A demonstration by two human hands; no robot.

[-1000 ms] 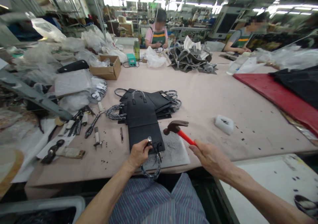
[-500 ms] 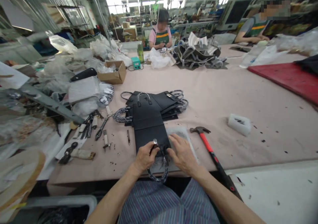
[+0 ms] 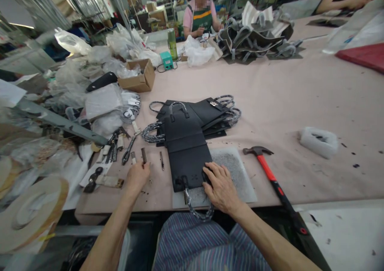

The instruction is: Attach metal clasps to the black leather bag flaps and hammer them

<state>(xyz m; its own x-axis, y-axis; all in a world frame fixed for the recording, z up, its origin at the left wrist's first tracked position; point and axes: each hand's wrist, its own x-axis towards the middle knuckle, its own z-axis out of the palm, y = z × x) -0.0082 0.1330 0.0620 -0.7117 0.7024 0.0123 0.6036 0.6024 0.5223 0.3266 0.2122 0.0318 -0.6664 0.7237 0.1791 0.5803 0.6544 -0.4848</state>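
Observation:
A black bag panel (image 3: 187, 155) lies on a grey pad (image 3: 232, 169) at the table's near edge. Its braided handle loop (image 3: 198, 211) hangs over the edge. My right hand (image 3: 220, 187) rests flat on the panel's near right corner with the fingers spread, holding nothing. My left hand (image 3: 137, 177) is off to the left of the panel, fingertips pinched on the near end of a small dark metal punch (image 3: 144, 155) lying on the table. A red-handled hammer (image 3: 268, 173) lies to the right of the pad, untouched.
More black bags with handles (image 3: 207, 113) are stacked behind the panel. Pliers and small tools (image 3: 120, 147) lie at the left, beside plastic bags and a cardboard box (image 3: 138, 79). A white foam block (image 3: 319, 141) sits at the right. A co-worker (image 3: 202, 15) sits at the far end.
The hammer was laid down to the right and my right hand came to rest on the panel. My left hand left the panel with the punch and moved left to the tools.

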